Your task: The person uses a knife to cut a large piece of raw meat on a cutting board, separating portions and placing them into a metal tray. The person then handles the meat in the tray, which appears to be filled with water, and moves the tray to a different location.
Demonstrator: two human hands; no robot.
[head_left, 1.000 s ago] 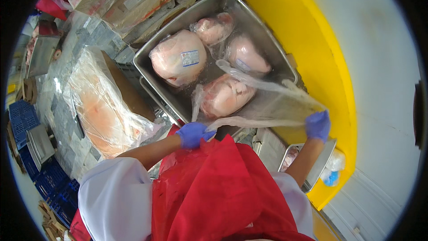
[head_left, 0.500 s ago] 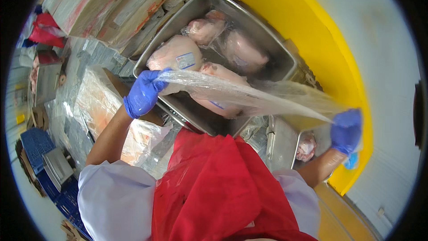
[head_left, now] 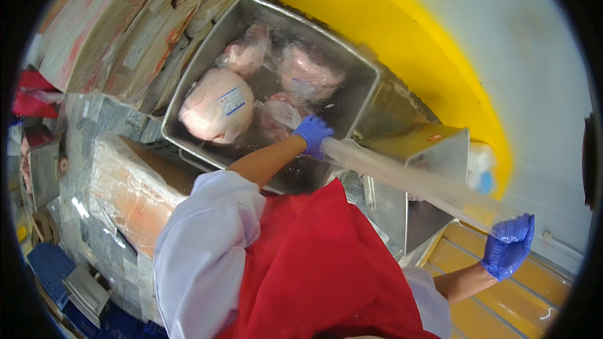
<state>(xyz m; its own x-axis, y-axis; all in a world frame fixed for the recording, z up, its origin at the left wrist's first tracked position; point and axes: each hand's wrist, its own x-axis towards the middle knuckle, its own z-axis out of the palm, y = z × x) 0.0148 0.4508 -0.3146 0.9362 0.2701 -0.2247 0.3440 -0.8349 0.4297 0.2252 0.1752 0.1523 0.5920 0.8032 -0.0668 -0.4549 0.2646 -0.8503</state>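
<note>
A clear plastic wrap (head_left: pixel 408 179) is stretched taut between my two blue-gloved hands. My left hand (head_left: pixel 314 135) closes on it over the metal tub's near right part; a bunched end sticks out past that hand, above the meat. Out to the far right, my right hand (head_left: pixel 509 248) is closed on the other end. In the deep metal tub (head_left: pixel 370 97) lies a large pale piece of raw poultry (head_left: pixel 217 107) with a white and blue label. Beside it are a wrapped piece (head_left: pixel 308 75), another wrapped piece (head_left: pixel 246 50) and a pinkish piece (head_left: pixel 276 116) partly behind the plastic.
Stacked boxes (head_left: pixel 125 37) stand at the far left. Left of the tub is a plastic-lined box (head_left: pixel 129 179). To the right sit a smaller metal bin (head_left: pixel 389 207) and a yellow wall (head_left: pixel 408 31). Blue crates (head_left: pixel 47 270) stand lower left.
My left hand has moved right across the tub, and my right hand has moved outward and down. The plastic has swung right with them. The view has shifted, so the tub appears further left.
</note>
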